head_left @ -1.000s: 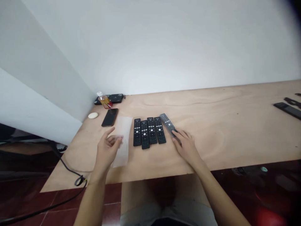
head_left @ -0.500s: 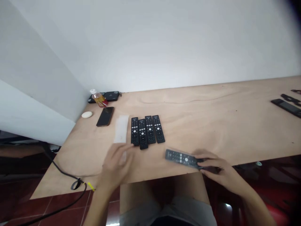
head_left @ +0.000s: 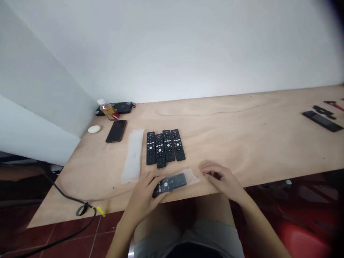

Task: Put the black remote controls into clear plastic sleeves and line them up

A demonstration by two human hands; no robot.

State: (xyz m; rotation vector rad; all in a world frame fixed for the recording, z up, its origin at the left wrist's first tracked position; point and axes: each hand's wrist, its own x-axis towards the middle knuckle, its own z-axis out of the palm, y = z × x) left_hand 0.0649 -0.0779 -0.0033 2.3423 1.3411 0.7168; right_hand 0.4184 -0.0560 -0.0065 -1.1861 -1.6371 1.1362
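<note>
The left hand [head_left: 142, 200] grips a black remote [head_left: 172, 184], and the right hand [head_left: 220, 177] pinches a clear plastic bag [head_left: 192, 176] around the remote's end.

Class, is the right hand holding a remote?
No, the left hand holds the remote, while the right hand touches the clear plastic.

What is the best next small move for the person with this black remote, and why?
Probably the left hand should slide the black remote further into the clear plastic sleeve. The remote's end seems to lie at the sleeve already, and the right hand is at the sleeve's far end, where it can steady it.
</note>
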